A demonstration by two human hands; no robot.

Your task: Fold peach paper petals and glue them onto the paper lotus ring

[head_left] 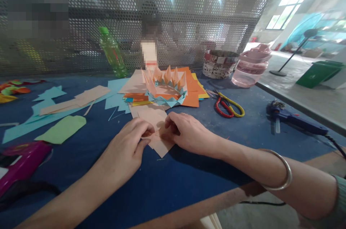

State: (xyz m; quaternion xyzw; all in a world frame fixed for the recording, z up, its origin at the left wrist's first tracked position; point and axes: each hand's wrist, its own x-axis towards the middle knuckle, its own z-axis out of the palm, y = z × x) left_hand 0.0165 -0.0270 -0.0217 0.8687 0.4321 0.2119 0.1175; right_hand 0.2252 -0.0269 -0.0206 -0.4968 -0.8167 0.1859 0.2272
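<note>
The left hand (121, 148) and the right hand (187, 131) are both bare. A thin ring (185, 114) sits on one finger of the right hand. Up the arm from that hand is a big, shiny silver bangle (278, 171), round and smooth. Past the bangle, near the elbow, is the end of a green sleeve (337, 200).

The only view, worn on the head, looks forward and down, close above the left hand (121, 146) and right hand (189, 131), across the counter (162, 182) toward a perforated screen (189, 34).
</note>
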